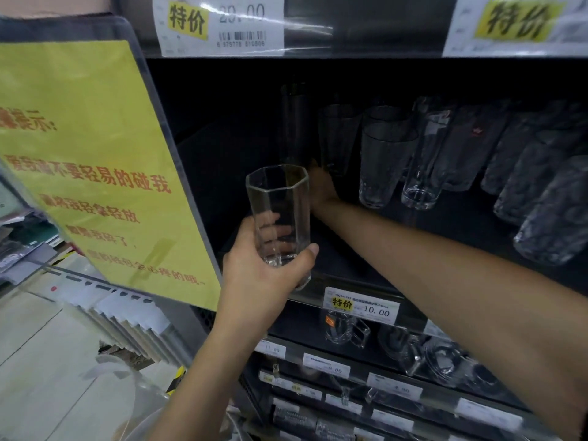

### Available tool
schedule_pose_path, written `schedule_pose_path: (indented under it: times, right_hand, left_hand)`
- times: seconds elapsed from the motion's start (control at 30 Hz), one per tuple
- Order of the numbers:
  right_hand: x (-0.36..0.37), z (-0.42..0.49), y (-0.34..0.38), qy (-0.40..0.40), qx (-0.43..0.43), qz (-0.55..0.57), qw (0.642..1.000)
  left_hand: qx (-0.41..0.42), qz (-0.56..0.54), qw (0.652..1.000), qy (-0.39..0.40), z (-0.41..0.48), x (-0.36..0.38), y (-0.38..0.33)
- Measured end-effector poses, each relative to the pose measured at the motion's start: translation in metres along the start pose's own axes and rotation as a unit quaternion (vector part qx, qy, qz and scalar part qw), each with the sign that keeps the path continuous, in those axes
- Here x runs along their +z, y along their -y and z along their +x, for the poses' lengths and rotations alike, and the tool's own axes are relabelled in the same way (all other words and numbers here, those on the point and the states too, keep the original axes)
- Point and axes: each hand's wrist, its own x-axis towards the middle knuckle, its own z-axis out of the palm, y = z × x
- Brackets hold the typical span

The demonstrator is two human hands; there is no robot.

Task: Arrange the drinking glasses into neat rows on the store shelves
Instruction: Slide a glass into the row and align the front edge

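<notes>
My left hand [254, 275] grips a clear faceted drinking glass [280, 202] by its lower part and holds it upright in front of the dark shelf [350, 259]. My right hand [323, 189] reaches deep into that shelf, at the foot of a tall dark glass [294, 122] standing at the back. Its fingers are hidden behind the held glass and in shadow, so its hold is unclear. To the right stand several clear tumblers, among them a wide one [385, 163] and a slim one [426, 160].
A large yellow notice [89, 160] in a plastic holder hangs at the shelf's left end, close to my left hand. More patterned glasses [541, 198] fill the right side. A price tag [361, 305] is on the shelf edge. Glass mugs [346, 329] sit on the shelf below.
</notes>
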Motion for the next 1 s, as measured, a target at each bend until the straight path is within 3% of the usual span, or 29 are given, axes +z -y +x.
schedule_pose_path:
  times: [0.23,0.7,1.0]
  right_hand:
    - [-0.064,-0.096,-0.020,0.072,-0.083,-0.043,0.993]
    - [-0.312,-0.293,-0.132,-0.085,0.077,-0.125,0.985]
    - [-0.430,-0.331,-0.219,-0.049,0.077,-0.252,0.963]
  left_hand:
    - [0.021,-0.032,0.998,0.048,-0.004,0.011,-0.004]
    - [0.067,-0.071,0.972,0.213,-0.073,0.154,-0.051]
    - [0.068,-0.074,0.972,0.213,-0.128,0.279,-0.096]
